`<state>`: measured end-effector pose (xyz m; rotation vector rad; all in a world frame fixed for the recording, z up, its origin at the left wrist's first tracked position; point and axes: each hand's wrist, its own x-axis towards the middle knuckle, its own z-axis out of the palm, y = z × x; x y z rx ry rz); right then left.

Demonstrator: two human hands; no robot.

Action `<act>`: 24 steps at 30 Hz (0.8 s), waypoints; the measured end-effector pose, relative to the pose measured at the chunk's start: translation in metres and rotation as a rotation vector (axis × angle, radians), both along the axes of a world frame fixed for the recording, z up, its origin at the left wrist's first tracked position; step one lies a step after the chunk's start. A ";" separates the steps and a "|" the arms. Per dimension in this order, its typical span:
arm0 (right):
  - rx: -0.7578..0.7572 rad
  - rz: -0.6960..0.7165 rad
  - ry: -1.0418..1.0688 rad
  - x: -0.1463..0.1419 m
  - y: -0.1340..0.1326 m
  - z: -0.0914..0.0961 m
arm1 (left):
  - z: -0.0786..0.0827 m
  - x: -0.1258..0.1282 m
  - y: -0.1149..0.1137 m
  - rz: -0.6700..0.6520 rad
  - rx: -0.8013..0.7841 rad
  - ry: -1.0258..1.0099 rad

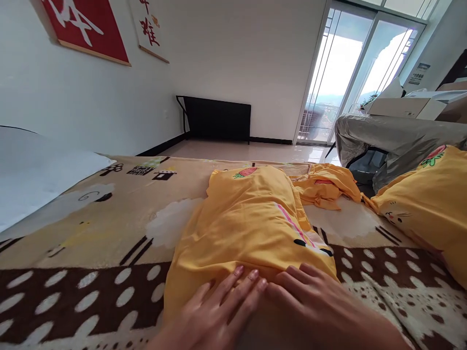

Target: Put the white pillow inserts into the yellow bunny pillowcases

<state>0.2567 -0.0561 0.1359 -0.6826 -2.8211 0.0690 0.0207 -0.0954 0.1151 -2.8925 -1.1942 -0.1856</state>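
We are pressing the fingers (251,279) of our left hand (215,311) and our right hand (310,301) flat and extended, gripping nothing, onto the near edge of a yellow garment (248,218), with both hands lying side by side and almost touching. The garment is lying spread out on a patterned blanket (91,243) covering the bed, its carrot print facing the far end. A second yellow garment (324,187) is lying crumpled just beyond it, a yellow pillow (426,209) is resting at the right, and a white pillow (32,170) is lying at the left.
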 end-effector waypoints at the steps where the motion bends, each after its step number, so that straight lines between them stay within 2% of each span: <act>1: 0.087 -0.026 -0.008 -0.006 -0.001 -0.010 | -0.008 0.007 0.004 0.062 -0.018 0.048; 3: 0.188 -0.047 -0.004 -0.016 0.001 -0.028 | -0.020 0.018 0.012 0.150 -0.063 0.135; 5: 0.210 -0.053 -0.015 -0.020 0.003 -0.038 | -0.023 0.025 0.019 0.174 -0.071 0.173; 9: 0.151 -0.105 -0.059 -0.016 0.003 -0.030 | -0.006 0.017 0.025 0.088 0.015 0.150; 11: 0.103 -0.169 -0.060 -0.009 0.003 -0.021 | 0.006 0.004 0.026 0.106 0.037 0.147; 13: 0.080 -0.254 -0.048 0.003 0.007 -0.013 | 0.017 -0.013 0.027 0.225 0.013 0.168; 16: 0.120 -0.361 -0.018 0.026 0.018 -0.006 | 0.030 -0.045 0.028 0.549 -0.074 0.195; 19: 0.147 -0.483 0.019 0.056 0.032 0.001 | 0.042 -0.074 0.027 0.790 -0.121 0.070; 21: 0.122 -0.572 0.080 0.076 0.042 0.005 | 0.049 -0.086 0.028 0.846 -0.007 -0.079; 22: 0.091 -0.600 0.128 0.085 0.049 0.007 | 0.052 -0.089 0.030 0.849 0.116 -0.138; 24: 0.021 -0.642 0.275 0.099 0.068 0.008 | 0.053 -0.090 0.039 0.854 0.462 -0.202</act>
